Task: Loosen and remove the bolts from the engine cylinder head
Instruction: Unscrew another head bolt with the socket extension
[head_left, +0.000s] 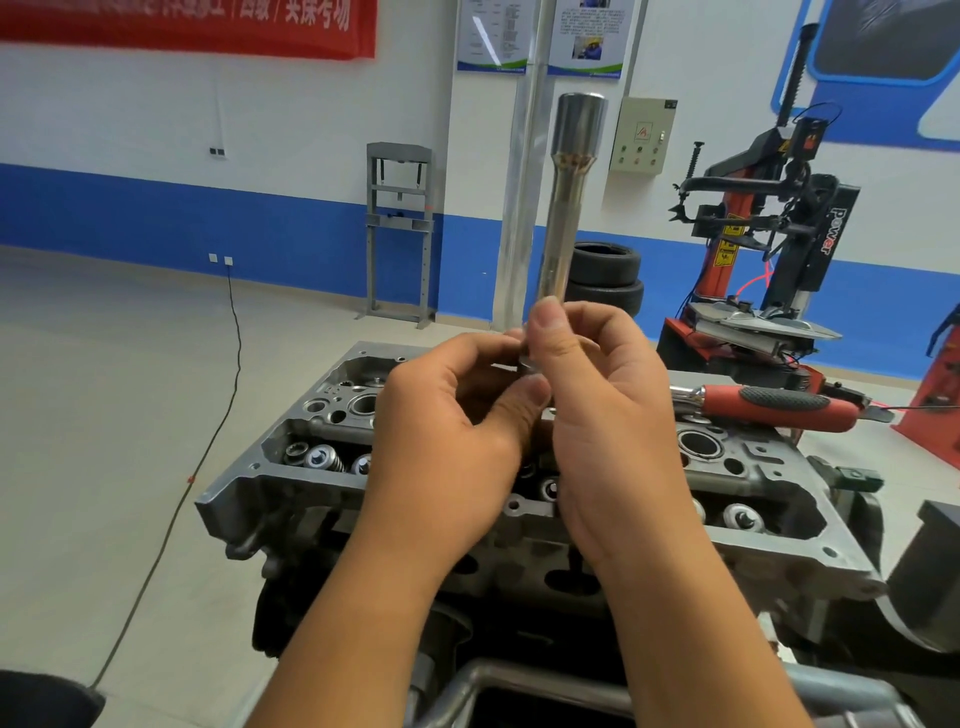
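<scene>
The floor here is pale and smooth, running back to a white wall with a broad blue band along its foot. A red banner hangs high on the left, two posters flank a silver pipe, and a grey press frame stands against the wall. Two tyres are stacked beside the pipe, and a red and black tyre machine fills the right side. A black cable trails across the floor from a wall socket.

The cylinder head sits low in front of the person, grey cast metal, open on top, with round valve springs showing in its left bay and more at the right. A red-handled ratchet lies across its far right corner.

Above the head, both hands hold a long shiny socket tool upright, wide end at the top. The right hand pinches its lower end between thumb and curled fingers; the left hand has thumb and fingers curled onto a small metal piece at the same end, though what that piece is I cannot tell.

The head's near edge overhangs a dark stand. To the left lies bare floor; to the right the tyre machine stands near.
</scene>
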